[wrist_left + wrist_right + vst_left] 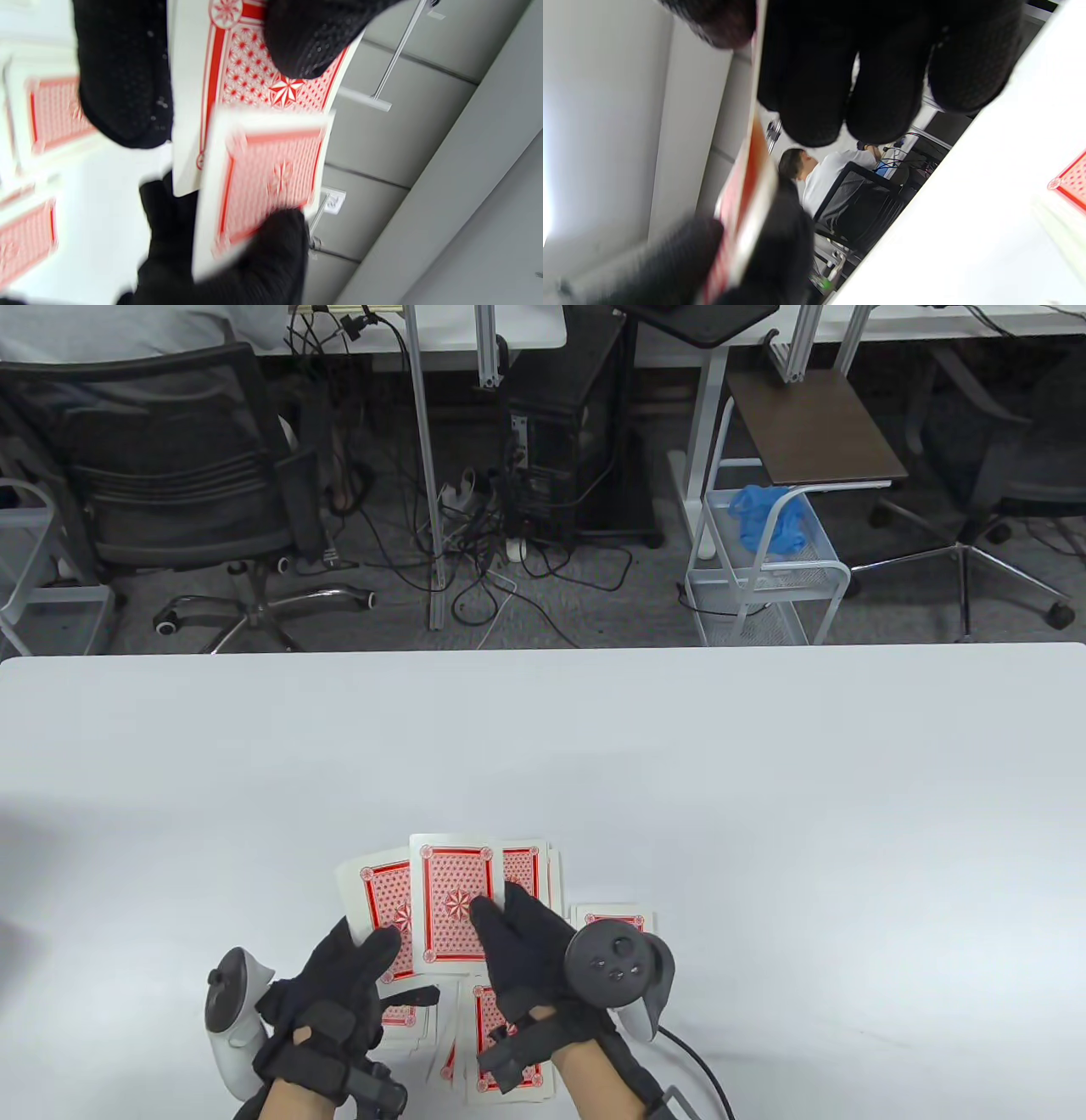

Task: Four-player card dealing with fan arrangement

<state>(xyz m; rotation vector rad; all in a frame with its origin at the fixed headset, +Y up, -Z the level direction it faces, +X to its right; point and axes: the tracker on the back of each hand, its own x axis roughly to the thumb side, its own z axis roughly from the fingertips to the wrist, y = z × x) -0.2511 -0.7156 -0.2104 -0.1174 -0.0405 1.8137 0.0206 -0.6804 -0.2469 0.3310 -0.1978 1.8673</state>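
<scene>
Both hands hold up red-backed playing cards near the table's front edge. My left hand grips a leftward card, its thumb pressed on that card's back. My right hand pinches the front card, which looks blurred in the left wrist view and edge-on under the right fingers. More cards fan out behind the right hand. Which hand carries them is hidden.
Dealt piles lie face down on the white table: one right of the right hand, one under the right wrist, one under the left hand. Past the far edge stand chairs, cables, a cart and a seated person.
</scene>
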